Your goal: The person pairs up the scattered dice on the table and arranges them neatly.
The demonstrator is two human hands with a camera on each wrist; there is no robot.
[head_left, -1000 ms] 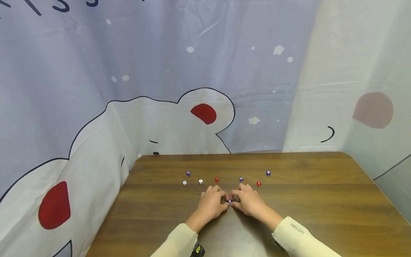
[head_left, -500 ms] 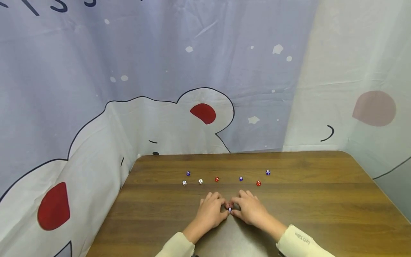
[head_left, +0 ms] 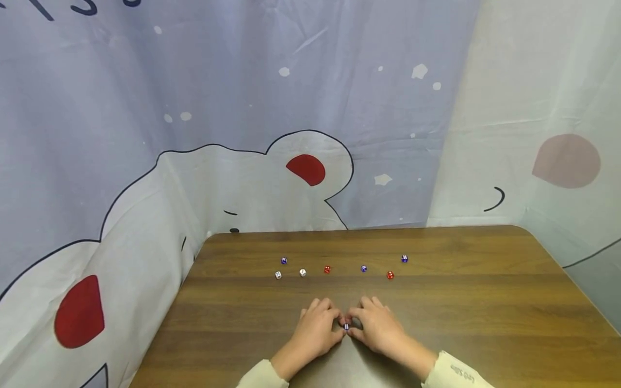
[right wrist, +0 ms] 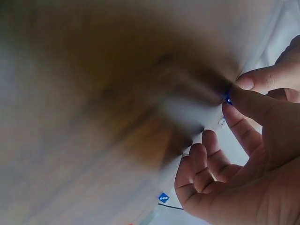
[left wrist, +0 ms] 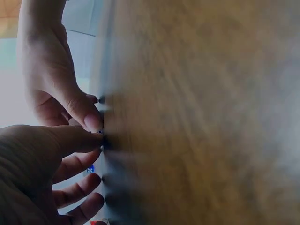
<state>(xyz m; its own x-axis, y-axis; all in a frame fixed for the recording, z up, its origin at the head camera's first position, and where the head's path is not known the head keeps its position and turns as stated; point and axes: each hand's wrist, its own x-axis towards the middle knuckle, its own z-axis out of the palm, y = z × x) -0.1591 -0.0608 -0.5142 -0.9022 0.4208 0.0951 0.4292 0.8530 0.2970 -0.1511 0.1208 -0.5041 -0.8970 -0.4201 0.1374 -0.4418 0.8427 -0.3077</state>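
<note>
Near the middle of the table a blue die with white pips (head_left: pixel 346 326) sits low between the fingertips of both hands. My left hand (head_left: pixel 315 330) pinches it from the left with thumb and forefinger. From the opposite side, the right hand (head_left: pixel 377 326) pinches it too. Thumbs and fingertips hide most of the die. A blue corner of the die (right wrist: pixel 228 99) shows between the fingertips in the right wrist view. In the left wrist view the thumbs nearly meet over it, and the left hand's other fingers (left wrist: pixel 79 192) are loosely bent at the tabletop.
Beyond the hands, several dice lie spread out: blue (head_left: pixel 284 260), white (head_left: pixel 278 275), white (head_left: pixel 303 272), red (head_left: pixel 327 269), blue (head_left: pixel 364 268), red (head_left: pixel 390 275) and blue (head_left: pixel 405 258). A printed curtain (head_left: pixel 388 134) hangs behind the wooden table (head_left: pixel 475 302).
Both hands have come toward the person together, with the blue die between their fingertips. The other dice keep their places on the table.
</note>
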